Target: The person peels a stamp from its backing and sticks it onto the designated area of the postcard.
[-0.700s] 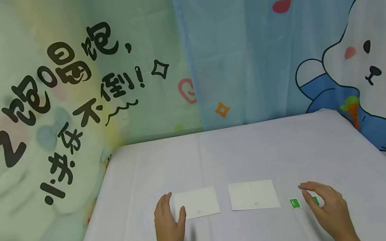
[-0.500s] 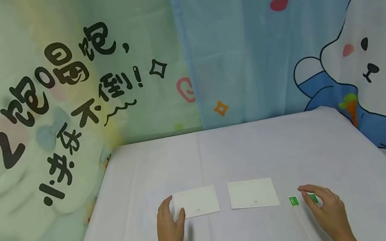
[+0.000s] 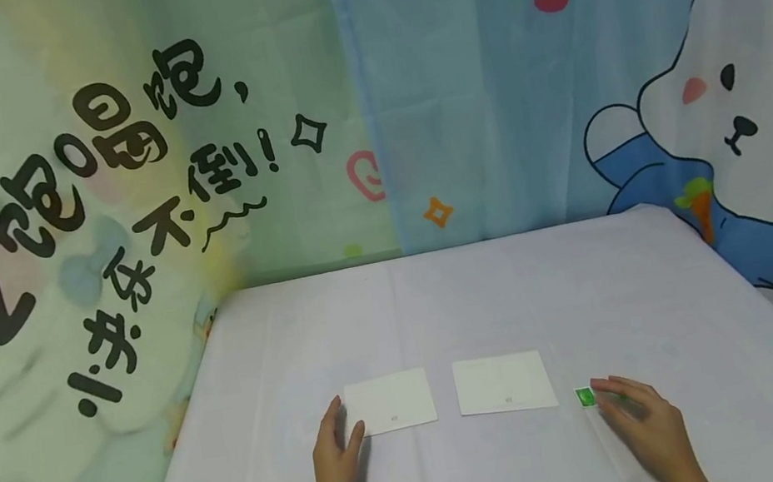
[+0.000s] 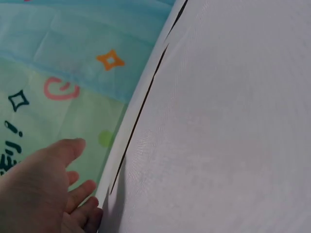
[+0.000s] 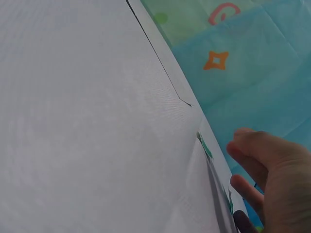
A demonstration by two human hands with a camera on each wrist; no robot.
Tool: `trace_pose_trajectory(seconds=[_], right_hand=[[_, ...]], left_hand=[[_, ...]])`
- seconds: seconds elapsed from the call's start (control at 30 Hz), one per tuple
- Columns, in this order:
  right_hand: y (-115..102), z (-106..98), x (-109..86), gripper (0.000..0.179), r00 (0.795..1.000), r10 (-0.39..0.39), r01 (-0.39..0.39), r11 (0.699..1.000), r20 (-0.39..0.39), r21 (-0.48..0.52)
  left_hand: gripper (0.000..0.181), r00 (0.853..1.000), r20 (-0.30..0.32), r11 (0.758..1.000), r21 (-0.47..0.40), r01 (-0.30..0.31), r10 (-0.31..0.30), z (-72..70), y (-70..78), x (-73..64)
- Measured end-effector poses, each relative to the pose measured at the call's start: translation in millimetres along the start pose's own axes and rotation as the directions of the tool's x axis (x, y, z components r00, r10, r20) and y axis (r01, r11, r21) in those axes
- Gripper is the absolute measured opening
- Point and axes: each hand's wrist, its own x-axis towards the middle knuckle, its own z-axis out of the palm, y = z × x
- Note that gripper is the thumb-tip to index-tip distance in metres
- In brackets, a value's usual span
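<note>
White, softly creased cloth point(image 3: 443, 308) lies under two flat, matte, off-white rectangles, a left card point(image 3: 389, 402) and a right card point(image 3: 504, 384). Right of them lies a small green square point(image 3: 586, 397) with a thin white border; a second green piece point(image 3: 625, 397) is mostly hidden behind the right hand point(image 3: 646, 426), whose loosely bent fingers hold nothing. The left hand point(image 3: 334, 462), thumb spread from fingers, is likewise unfilled, just beside the left card.

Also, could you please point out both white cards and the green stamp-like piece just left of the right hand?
Left white card point(image 3: 390, 400): head view, middle of its face.
Right white card point(image 3: 503, 382): head view, middle of its face.
Green stamp-like piece point(image 3: 585, 397): head view, its green centre.
</note>
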Motion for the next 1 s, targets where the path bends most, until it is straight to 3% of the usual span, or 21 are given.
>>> trace_pose_trajectory(seconds=[0.1,0.2,0.33,0.43,0.5,0.73,1.0], right_hand=[[0,1,1.9,0.03,1.0,-0.022,0.022,1.0,0.018,-0.017],[0,3,2.8,0.033,0.996,-0.079,0.08,0.996,0.036,-0.046],[3,5,2.9,0.035,0.982,-0.179,0.183,0.98,0.057,-0.081],[5,4,3.2,0.035,0.971,-0.225,0.232,0.968,0.075,-0.099],[5,4,3.2,0.034,0.966,-0.244,0.253,0.961,0.085,-0.109],[5,3,2.2,0.031,0.963,-0.248,0.26,0.958,0.104,-0.12],[6,5,4.3,0.031,0.967,-0.247,0.253,0.957,0.062,-0.139]], left_hand=[[0.061,0.999,0.022,0.998,0.041,-0.044,0.043,1.9,-3.9,-1.0],[0.066,0.994,0.03,0.985,0.137,-0.108,0.105,3.7,-7.3,-2.2],[0.068,0.985,0.031,0.943,0.287,-0.171,0.169,8.0,-11.9,-2.6],[0.065,0.981,0.039,0.917,0.35,-0.19,0.189,10.9,-12.6,-2.4],[0.063,0.98,0.042,0.91,0.367,-0.195,0.193,11.8,-11.8,-2.7],[0.06,0.986,0.034,0.921,0.355,-0.163,0.161,12.1,-11.3,-3.5],[0.05,0.984,0.025,0.917,0.361,-0.173,0.176,14.3,-13.9,-1.8]])
